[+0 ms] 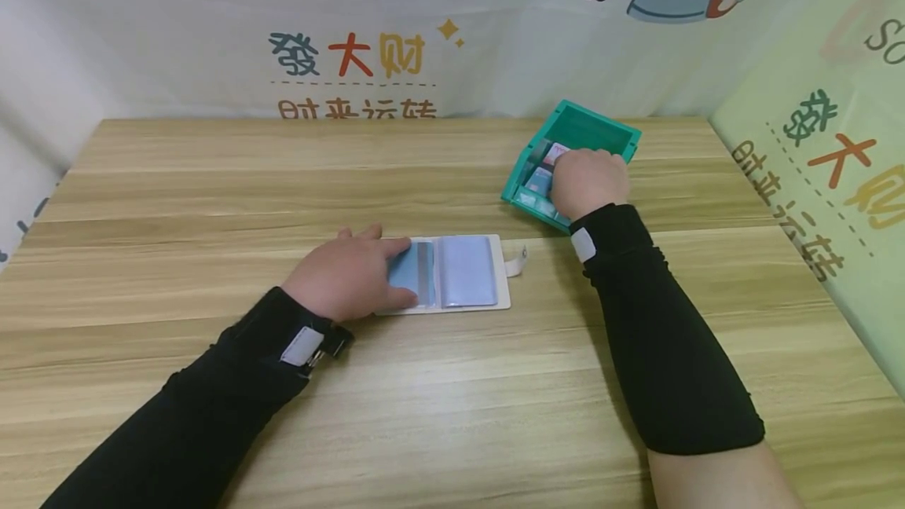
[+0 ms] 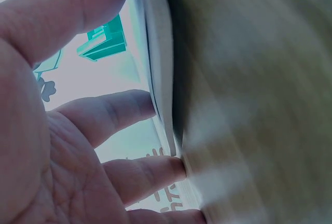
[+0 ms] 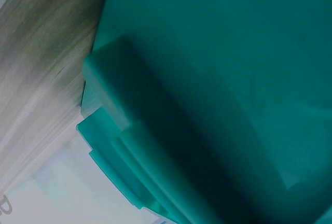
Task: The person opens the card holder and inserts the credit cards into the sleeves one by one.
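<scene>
An opened card holder (image 1: 468,272) with clear sleeves and a snap strap (image 1: 518,261) lies flat on the wooden table. My left hand (image 1: 346,273) rests on its left half, thumb and index finger spread over a blue card sleeve. In the left wrist view, the fairly straight fingers (image 2: 111,111) touch the holder's pale edge (image 2: 162,63). My right hand (image 1: 590,179) reaches down into a green bin (image 1: 594,128). Beside it in the bin lie several cards (image 1: 540,181). Its fingertips are hidden in every view, and the right wrist view shows only the bin's walls (image 3: 207,79).
The wooden table (image 1: 212,195) runs back to a white printed cloth (image 1: 495,45). A second printed cloth (image 1: 834,203) hangs along the right side. The bin stands near the table's back edge, right of the card holder.
</scene>
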The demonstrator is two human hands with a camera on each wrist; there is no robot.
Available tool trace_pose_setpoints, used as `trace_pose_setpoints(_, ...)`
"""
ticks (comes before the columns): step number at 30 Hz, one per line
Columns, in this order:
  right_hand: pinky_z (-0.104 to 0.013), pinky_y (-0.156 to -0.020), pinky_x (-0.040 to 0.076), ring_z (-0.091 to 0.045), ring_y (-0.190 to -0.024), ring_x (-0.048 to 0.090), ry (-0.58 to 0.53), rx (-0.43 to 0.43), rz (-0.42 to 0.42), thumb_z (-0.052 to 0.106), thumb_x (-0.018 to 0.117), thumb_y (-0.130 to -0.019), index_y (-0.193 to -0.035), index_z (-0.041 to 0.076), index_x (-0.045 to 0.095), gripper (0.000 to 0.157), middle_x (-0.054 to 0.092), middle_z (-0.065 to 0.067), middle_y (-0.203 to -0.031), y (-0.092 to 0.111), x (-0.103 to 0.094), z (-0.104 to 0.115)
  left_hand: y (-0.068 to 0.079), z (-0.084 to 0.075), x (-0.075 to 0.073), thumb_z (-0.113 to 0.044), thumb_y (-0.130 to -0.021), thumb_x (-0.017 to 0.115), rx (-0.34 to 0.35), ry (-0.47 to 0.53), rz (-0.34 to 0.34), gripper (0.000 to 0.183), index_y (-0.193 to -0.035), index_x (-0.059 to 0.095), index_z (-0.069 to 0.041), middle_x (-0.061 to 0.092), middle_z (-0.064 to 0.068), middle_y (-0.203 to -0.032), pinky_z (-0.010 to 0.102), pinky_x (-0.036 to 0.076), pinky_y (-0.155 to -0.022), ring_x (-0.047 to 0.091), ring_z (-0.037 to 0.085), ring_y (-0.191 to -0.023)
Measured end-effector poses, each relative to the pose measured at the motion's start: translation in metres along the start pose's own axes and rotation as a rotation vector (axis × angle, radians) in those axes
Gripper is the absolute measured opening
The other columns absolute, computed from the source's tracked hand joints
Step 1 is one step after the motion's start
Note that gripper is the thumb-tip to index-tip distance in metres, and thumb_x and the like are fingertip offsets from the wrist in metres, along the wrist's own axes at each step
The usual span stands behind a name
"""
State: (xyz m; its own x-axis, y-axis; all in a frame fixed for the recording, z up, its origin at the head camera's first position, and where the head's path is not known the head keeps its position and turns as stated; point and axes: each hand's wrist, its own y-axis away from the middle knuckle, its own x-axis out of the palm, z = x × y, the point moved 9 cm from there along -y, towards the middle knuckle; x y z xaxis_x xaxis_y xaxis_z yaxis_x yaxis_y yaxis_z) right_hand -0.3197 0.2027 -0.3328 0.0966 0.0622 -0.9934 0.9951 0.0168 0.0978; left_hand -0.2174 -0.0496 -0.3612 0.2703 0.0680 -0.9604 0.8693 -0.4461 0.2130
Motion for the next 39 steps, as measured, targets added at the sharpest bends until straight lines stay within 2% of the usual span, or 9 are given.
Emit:
trace_pose_setpoints(5,-0.048,-0.080,0.040,-0.031,-0.081,0.047,0.015,0.001,-0.023,0.015,0.046,-0.092,-0.095,0.000,0.063,0.023,0.061,-0.016,-0.092,0.0005,-0.0030,-0.0004,-0.0003,-0.0010,-0.0028,-0.057,-0.078,0.066,0.011,0.001,-0.001,0.076,-0.139,0.046,-0.015,0.036,0.025,-0.141,0.060,0.032,-0.098,0.034,0.057,-0.114)
trace_pose_setpoints(10,-0.047,-0.081,0.039,-0.031,-0.082,0.047,0.014,0.012,-0.007,0.016,0.047,-0.093,-0.097,0.000,0.062,0.023,0.060,-0.015,-0.093,-0.0003,-0.0012,-0.0012,-0.0006,-0.0014,-0.0041,-0.056,-0.078,0.066,0.016,-0.004,-0.003,0.076,-0.139,0.047,-0.015,0.035,0.026,-0.141,0.060,0.032,-0.099,0.034,0.057,-0.114)
trace_pose_setpoints(29,-0.048,-0.081,0.040,-0.030,-0.082,0.048,0.000,0.021,-0.013,0.014,0.048,-0.092,-0.100,-0.001,0.062,0.022,0.060,-0.015,-0.092,0.0023,-0.0030,0.0004,0.0000,0.0015,-0.0017,-0.057,-0.078,0.066,-0.008,0.019,0.013,0.076,-0.139,0.046,-0.017,0.033,0.025,-0.143,0.061,0.032,-0.098,0.032,0.057,-0.116)
trace_pose_setpoints(34,-0.050,-0.081,0.042,-0.032,-0.082,0.049,-0.031,0.016,-0.043,0.013,0.047,-0.091,-0.103,-0.001,0.061,0.023,0.060,-0.018,-0.095,0.0024,-0.0054,0.0007,0.0002,0.0020,-0.0011,-0.057,-0.078,0.066,-0.011,0.026,0.021,0.076,-0.140,0.046,-0.017,0.033,0.025,-0.143,0.061,0.032,-0.098,0.031,0.057,-0.116)
trace_pose_setpoints(39,-0.049,-0.078,0.041,-0.031,-0.079,0.051,-0.101,0.018,-0.072,0.012,0.048,-0.090,-0.098,0.001,0.063,0.021,0.063,-0.017,-0.092,0.0017,-0.0067,-0.0018,0.0004,0.0021,-0.0007,-0.057,-0.077,0.066,-0.009,0.030,0.017,0.077,-0.140,0.046,-0.017,0.034,0.024,-0.142,0.061,0.032,-0.098,0.032,0.057,-0.116)
